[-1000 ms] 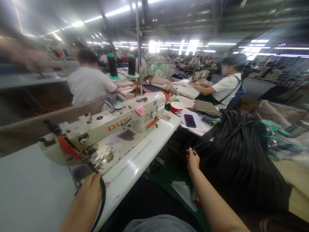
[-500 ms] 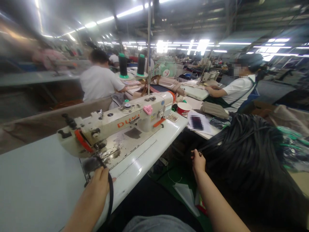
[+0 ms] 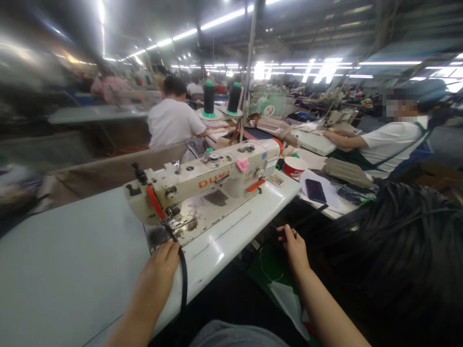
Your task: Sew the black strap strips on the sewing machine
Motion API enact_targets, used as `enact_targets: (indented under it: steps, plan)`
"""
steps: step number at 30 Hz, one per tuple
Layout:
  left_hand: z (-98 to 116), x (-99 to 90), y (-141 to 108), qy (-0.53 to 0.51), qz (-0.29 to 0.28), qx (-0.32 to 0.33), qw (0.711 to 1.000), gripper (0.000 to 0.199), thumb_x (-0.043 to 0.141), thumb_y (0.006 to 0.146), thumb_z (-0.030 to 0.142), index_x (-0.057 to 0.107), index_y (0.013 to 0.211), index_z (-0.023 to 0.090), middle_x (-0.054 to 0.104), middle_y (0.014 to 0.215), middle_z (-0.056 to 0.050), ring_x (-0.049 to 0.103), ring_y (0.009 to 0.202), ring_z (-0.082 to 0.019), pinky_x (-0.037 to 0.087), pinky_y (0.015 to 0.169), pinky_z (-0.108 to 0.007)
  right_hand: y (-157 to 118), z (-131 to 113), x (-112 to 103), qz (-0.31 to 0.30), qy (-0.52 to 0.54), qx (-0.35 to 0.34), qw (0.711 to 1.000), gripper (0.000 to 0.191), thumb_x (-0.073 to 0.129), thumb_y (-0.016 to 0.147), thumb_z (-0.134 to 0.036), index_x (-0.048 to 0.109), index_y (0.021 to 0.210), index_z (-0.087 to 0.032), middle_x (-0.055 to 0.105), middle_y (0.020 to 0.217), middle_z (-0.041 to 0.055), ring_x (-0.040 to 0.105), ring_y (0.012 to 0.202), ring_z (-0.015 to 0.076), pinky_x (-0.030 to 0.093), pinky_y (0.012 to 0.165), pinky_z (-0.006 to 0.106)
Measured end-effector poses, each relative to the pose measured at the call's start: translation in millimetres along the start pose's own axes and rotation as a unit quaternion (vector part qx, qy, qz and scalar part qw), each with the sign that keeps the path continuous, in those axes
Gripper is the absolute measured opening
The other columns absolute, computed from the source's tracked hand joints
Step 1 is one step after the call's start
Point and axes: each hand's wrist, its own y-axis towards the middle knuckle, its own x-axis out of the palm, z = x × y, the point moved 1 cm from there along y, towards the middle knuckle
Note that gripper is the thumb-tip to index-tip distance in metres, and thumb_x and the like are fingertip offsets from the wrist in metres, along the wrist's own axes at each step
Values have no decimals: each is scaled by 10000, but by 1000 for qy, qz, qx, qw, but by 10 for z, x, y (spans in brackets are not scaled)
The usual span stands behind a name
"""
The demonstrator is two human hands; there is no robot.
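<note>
Shifted rightward in the frame since the earlier picture, through a turn of the view: sewing machine, cream body, orange lettering, now near mid-frame; bundle of black strips, now against the right edge. Apparently wider gap between bundle and right hand.

Left hand, lower half, left of centre: fingers narrow, laid together over black strip, thumb tip on the far side. Black strip: upper part at the machine's needle end, length held between fingers and thumb, then curving down across white tabletop to the near edge.

Right hand, right of centre, above green floor: fingers loosely bent, partly parted; hold on anything impossible to tell. Nearby, loose strip end.

Right of centre, farther back: phone on white paper; red-and-white bowl near it. Upper centre: two black thread spools.

Risks, by judgement: strip running askew, from slackened or sideways left-hand guidance; snagging at tabletop edge, from drag on the hanging length; pricked fingertips, from closeness to the needle end; tangled bundle, from tugging at one strip.
</note>
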Motion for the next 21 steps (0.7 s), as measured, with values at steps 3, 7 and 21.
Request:
enact_targets:
  steps: [3,7,21]
  plan:
    - [50,-20,10,0,16,-8,1000,333,473,991,127,681,1251,142,668,1330,-164,658,1211,-297,557,1047,-426,-121,-201,87,-75,-67,-87,991,618,562,887,-767,751,845,-180,647,675,32,581,611,175,471,582,285]
    - [130,-107,72,4,27,-20,999,293,520,980,111,693,1214,145,694,1261,-157,675,1169,-277,570,1028,-410,-293,-340,291,-198,-104,-230,947,468,609,938,-647,771,904,-209,743,880,71,684,779,218,562,741,324]
    - [194,-240,166,24,-19,-26,999,274,533,973,77,646,1220,109,673,1277,-169,682,1145,-246,548,1053,-391,-672,-723,682,-411,-111,-413,805,254,623,1003,-450,746,939,-238,752,848,51,748,796,198,615,752,240]
